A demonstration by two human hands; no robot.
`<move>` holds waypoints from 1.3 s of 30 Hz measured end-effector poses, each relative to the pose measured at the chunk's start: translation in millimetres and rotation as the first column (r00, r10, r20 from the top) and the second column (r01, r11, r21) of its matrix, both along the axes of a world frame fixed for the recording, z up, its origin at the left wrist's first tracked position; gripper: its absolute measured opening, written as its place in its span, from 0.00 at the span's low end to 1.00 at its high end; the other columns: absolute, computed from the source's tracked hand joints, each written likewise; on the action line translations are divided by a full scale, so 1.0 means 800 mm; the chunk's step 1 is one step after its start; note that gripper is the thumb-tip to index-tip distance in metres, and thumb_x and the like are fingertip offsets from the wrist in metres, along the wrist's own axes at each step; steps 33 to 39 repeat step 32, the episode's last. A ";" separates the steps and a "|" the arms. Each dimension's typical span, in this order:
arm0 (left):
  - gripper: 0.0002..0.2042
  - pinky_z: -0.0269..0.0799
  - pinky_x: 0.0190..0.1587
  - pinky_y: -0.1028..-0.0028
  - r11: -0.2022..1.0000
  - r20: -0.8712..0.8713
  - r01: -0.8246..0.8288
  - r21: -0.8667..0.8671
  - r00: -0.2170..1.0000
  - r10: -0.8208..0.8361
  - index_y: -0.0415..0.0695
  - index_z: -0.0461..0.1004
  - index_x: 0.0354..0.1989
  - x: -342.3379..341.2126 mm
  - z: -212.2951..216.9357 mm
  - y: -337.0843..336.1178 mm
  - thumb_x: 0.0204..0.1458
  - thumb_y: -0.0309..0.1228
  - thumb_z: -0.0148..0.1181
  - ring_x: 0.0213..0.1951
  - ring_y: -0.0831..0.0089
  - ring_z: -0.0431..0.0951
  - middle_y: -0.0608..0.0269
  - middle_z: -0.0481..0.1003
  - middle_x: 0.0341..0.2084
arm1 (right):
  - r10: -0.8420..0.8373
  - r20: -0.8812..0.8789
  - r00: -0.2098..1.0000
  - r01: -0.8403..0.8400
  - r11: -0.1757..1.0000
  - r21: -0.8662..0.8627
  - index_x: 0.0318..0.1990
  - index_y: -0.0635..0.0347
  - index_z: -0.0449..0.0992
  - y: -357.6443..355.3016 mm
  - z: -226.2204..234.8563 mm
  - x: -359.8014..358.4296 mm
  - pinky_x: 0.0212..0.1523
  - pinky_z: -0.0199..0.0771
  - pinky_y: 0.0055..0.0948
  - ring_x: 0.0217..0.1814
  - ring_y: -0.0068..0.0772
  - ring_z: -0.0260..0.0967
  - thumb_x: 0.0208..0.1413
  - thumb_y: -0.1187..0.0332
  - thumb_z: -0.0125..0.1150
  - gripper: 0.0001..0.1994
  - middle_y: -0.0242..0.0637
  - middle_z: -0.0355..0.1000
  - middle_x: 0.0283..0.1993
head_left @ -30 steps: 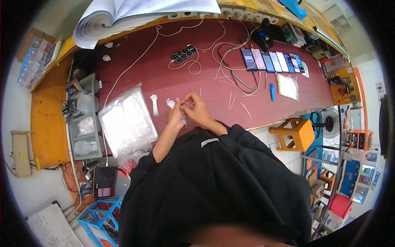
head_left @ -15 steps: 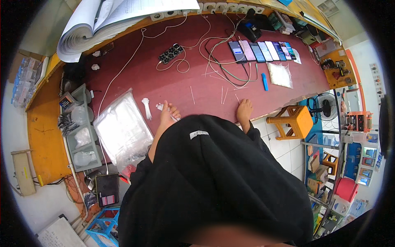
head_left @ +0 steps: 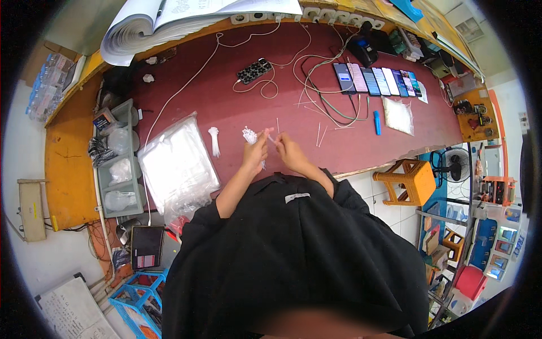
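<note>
My left hand (head_left: pixel 257 152) is closed around a bundle of white cable ties (head_left: pixel 249 134), whose heads stick out above the fingers. Close beside it, my right hand (head_left: pixel 289 152) pinches what looks like a thin white tie, its fingertips almost meeting those of the left. To the left, a smaller bundle of cable ties (head_left: pixel 214 141) lies on the dark red table (head_left: pixel 186 104). Beyond and to the right of my hands are several loose ties (head_left: pixel 322 136).
A large clear plastic bag of white sheets (head_left: pixel 175 166) lies left, beside a grey divided bin (head_left: pixel 135 181). Several phones (head_left: pixel 374 82), looped cables (head_left: pixel 307 85), a blue marker (head_left: pixel 377 122) and a white-filled packet (head_left: pixel 398 117) are at the right. A yellow stool (head_left: pixel 409 181) stands by the table edge.
My right hand has come left from the tabletop to meet my left hand. The tie that lay by its fingertips no longer shows there. The whole view has shifted slightly.
</note>
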State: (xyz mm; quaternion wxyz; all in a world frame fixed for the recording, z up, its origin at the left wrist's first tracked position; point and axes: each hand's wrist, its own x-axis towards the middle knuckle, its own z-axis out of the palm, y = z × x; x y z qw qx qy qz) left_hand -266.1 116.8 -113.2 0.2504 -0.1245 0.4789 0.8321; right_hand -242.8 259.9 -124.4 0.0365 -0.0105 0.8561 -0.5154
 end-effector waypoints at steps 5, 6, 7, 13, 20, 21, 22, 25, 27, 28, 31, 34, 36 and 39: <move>0.17 0.44 0.13 0.83 0.955 0.055 -0.296 0.005 0.954 0.296 0.42 0.71 0.43 -0.007 -0.012 -0.016 0.56 0.43 0.51 0.12 0.88 0.50 0.74 0.61 0.21 | 0.073 -0.047 0.996 -0.076 0.994 -0.072 0.36 0.64 0.64 -0.014 0.000 -0.002 0.30 0.64 0.32 0.25 0.34 0.64 0.58 0.70 0.47 0.06 0.40 0.66 0.23; 0.17 0.43 0.13 0.83 0.901 0.091 -0.433 -0.026 0.897 0.433 0.41 0.71 0.42 -0.010 -0.015 -0.019 0.57 0.43 0.49 0.11 0.88 0.50 0.76 0.61 0.21 | 0.069 0.020 0.997 -0.068 0.996 -0.061 0.36 0.64 0.64 -0.010 0.004 -0.003 0.29 0.64 0.31 0.25 0.31 0.63 0.58 0.70 0.47 0.06 0.39 0.66 0.24; 0.17 0.44 0.14 0.82 0.882 0.106 -0.471 0.004 0.877 0.468 0.41 0.70 0.42 -0.014 -0.023 -0.027 0.57 0.44 0.49 0.12 0.86 0.50 0.76 0.60 0.19 | 0.064 0.087 0.994 -0.060 0.997 -0.048 0.36 0.64 0.64 -0.009 0.007 -0.004 0.29 0.63 0.29 0.25 0.28 0.62 0.58 0.70 0.47 0.06 0.37 0.66 0.24; 0.17 0.42 0.13 0.83 0.993 -0.013 -0.112 0.041 0.994 0.113 0.41 0.70 0.39 0.001 -0.003 -0.009 0.57 0.45 0.49 0.11 0.88 0.49 0.78 0.59 0.14 | -0.095 0.059 0.994 0.107 0.962 -0.252 0.36 0.65 0.66 -0.032 0.003 -0.015 0.30 0.65 0.34 0.27 0.39 0.67 0.57 0.68 0.49 0.08 0.44 0.69 0.26; 0.15 0.43 0.13 0.83 0.954 -0.012 -0.299 -0.008 0.954 0.299 0.43 0.69 0.38 -0.005 -0.011 -0.019 0.57 0.44 0.50 0.11 0.87 0.50 0.76 0.59 0.14 | 0.082 -0.038 0.996 -0.081 0.996 0.021 0.38 0.64 0.68 0.000 0.007 -0.019 0.35 0.67 0.37 0.35 0.46 0.69 0.50 0.72 0.52 0.08 0.49 0.70 0.32; 0.15 0.45 0.13 0.82 0.929 0.043 -0.370 0.024 0.929 0.369 0.43 0.69 0.37 -0.007 -0.016 -0.023 0.57 0.44 0.49 0.11 0.86 0.51 0.75 0.60 0.14 | 0.090 -0.162 0.983 -0.069 0.989 0.133 0.38 0.63 0.68 0.026 -0.003 -0.026 0.37 0.67 0.39 0.39 0.49 0.68 0.47 0.73 0.54 0.10 0.50 0.70 0.35; 0.15 0.46 0.13 0.82 0.899 0.100 -0.435 0.053 0.898 0.428 0.44 0.68 0.36 -0.008 -0.021 -0.026 0.57 0.44 0.48 0.12 0.85 0.53 0.74 0.61 0.15 | 0.153 -0.264 0.952 -0.065 0.948 0.313 0.39 0.60 0.69 0.065 -0.033 -0.037 0.42 0.66 0.41 0.44 0.52 0.65 0.45 0.75 0.52 0.11 0.50 0.68 0.41; 0.14 0.48 0.14 0.81 0.911 0.128 -0.400 0.104 0.913 0.387 0.47 0.65 0.33 -0.005 -0.031 -0.038 0.57 0.45 0.47 0.12 0.83 0.53 0.74 0.58 0.14 | 0.283 -0.121 0.952 -0.078 0.600 0.796 0.40 0.48 0.72 0.159 -0.046 -0.041 0.42 0.67 0.40 0.46 0.45 0.64 0.49 0.70 0.50 0.11 0.41 0.64 0.42; 0.13 0.47 0.14 0.81 0.913 0.164 -0.391 0.115 0.914 0.370 0.48 0.65 0.32 -0.007 -0.033 -0.037 0.57 0.45 0.47 0.12 0.83 0.53 0.75 0.56 0.13 | 0.334 -0.066 0.940 -0.135 0.544 0.828 0.41 0.47 0.71 0.201 -0.061 -0.039 0.43 0.65 0.41 0.47 0.43 0.63 0.47 0.70 0.52 0.12 0.38 0.63 0.41; 0.13 0.47 0.14 0.81 0.916 0.185 -0.369 0.154 0.922 0.341 0.48 0.64 0.32 -0.008 -0.034 -0.037 0.57 0.45 0.47 0.12 0.83 0.52 0.75 0.55 0.13 | 0.383 -0.009 0.924 -0.193 0.487 0.852 0.41 0.47 0.71 0.214 -0.069 -0.039 0.45 0.64 0.42 0.48 0.41 0.62 0.46 0.70 0.54 0.12 0.36 0.62 0.41; 0.13 0.48 0.14 0.81 0.921 0.200 -0.318 0.227 0.940 0.276 0.49 0.64 0.32 -0.008 -0.035 -0.037 0.57 0.46 0.48 0.13 0.83 0.53 0.75 0.54 0.13 | 0.417 0.074 0.906 -0.280 0.459 0.843 0.42 0.45 0.72 0.222 -0.078 -0.046 0.47 0.62 0.44 0.51 0.40 0.61 0.44 0.68 0.58 0.15 0.36 0.62 0.42; 0.13 0.48 0.14 0.81 0.926 0.192 -0.275 0.258 0.954 0.230 0.49 0.64 0.32 -0.007 -0.035 -0.036 0.56 0.46 0.48 0.13 0.83 0.53 0.75 0.54 0.13 | 0.440 0.082 0.894 -0.293 0.437 0.850 0.43 0.43 0.72 0.223 -0.080 -0.045 0.48 0.62 0.44 0.52 0.39 0.60 0.43 0.67 0.60 0.16 0.37 0.62 0.42; 0.13 0.48 0.14 0.81 0.926 0.192 -0.275 0.258 0.954 0.230 0.49 0.64 0.32 -0.007 -0.035 -0.036 0.56 0.46 0.48 0.13 0.83 0.53 0.75 0.54 0.13 | 0.440 0.082 0.894 -0.293 0.437 0.850 0.43 0.43 0.72 0.223 -0.080 -0.045 0.48 0.62 0.44 0.52 0.39 0.60 0.43 0.67 0.60 0.16 0.37 0.62 0.42; 0.13 0.48 0.14 0.81 0.926 0.192 -0.275 0.258 0.954 0.230 0.49 0.64 0.32 -0.007 -0.035 -0.036 0.56 0.46 0.48 0.13 0.83 0.53 0.75 0.54 0.13 | 0.440 0.082 0.894 -0.293 0.437 0.850 0.43 0.43 0.72 0.223 -0.080 -0.045 0.48 0.62 0.44 0.52 0.39 0.60 0.43 0.67 0.60 0.16 0.37 0.62 0.42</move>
